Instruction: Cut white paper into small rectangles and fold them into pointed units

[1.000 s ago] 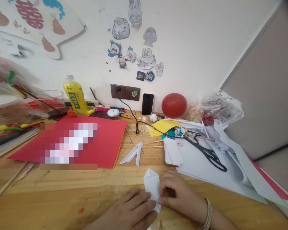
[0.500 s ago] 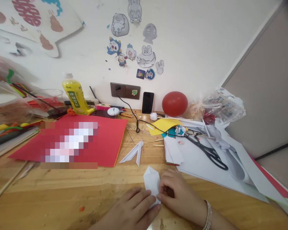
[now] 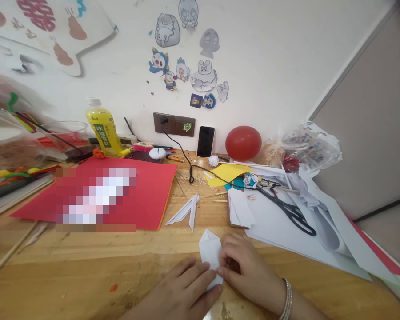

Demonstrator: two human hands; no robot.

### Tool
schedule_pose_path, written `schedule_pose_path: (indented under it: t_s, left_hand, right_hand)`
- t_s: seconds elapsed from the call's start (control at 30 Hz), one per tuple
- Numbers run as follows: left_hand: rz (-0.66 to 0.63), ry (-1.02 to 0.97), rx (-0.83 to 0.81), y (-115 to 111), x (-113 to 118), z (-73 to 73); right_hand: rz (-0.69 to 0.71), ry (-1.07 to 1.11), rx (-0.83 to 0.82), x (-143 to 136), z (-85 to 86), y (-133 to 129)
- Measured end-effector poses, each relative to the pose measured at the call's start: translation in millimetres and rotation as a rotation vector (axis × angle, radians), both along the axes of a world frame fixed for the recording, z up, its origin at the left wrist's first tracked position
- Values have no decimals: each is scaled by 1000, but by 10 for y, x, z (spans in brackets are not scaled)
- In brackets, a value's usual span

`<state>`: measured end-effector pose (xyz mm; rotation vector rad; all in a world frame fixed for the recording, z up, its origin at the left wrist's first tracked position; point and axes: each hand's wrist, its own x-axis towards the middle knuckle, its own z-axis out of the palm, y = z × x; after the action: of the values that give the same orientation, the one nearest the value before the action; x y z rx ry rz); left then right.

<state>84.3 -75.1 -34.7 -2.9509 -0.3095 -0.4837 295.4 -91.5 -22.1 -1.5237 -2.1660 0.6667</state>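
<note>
A small piece of folded white paper [image 3: 210, 250] with a pointed top lies on the wooden table in front of me. My left hand [image 3: 190, 286] holds its lower left part, fingers across the sheet and thumb at the bottom end. On the other side, my right hand [image 3: 245, 264] pinches the paper's right edge between thumb and curled fingers. The paper's lower end is partly hidden under the fingers. Beyond it lie folded white paper strips [image 3: 185, 211] arranged in a V. A stack of small white paper pieces [image 3: 240, 209] sits beyond my right hand.
Red paper sheets [image 3: 146, 195] lie at the left, near a yellow drink bottle [image 3: 103, 129]. Black-handled scissors [image 3: 290, 211] rest on white sheets [image 3: 276, 240] at the right. A phone [image 3: 206, 141] leans on the wall beside a red balloon [image 3: 243, 143]. A black cable [image 3: 190, 171] crosses the back.
Both hands stay at the folded paper in nearly the same pose. The view has shifted very slightly.
</note>
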Motion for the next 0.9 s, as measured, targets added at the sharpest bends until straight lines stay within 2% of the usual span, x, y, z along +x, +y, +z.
schedule_pose_path:
  t_s: [0.13,0.17,0.27,0.33,0.4,0.63,0.73,0.9]
  left_hand:
    - [55,32,-36,-19,-13,-68]
    - [2,-16,-20,-18,-17,-110]
    - [-16,10,-53,2,-23,-245]
    - [-14,40,-85,16,-19,-274]
    - [-21,47,-104,18,-8,-222]
    - [89,102,-181,-71,27,142]
    - [96,114,-187,-88,30,201]
    - [103,115,-195,-80,29,204]
  right_hand:
    - [-44,-23,-17,-26,18,-47]
    - [-54,-31,-18,-34,19,-60]
    - [-68,-47,-9,-50,10,-86]
    - [-68,-50,4,-54,0,-91]
    - [-63,-48,14,-56,-5,-91]
    - [-92,-29,-3,-37,20,-71]
    - [-116,-30,-6,18,19,-32]
    - [-25,-15,8,124,5,36]
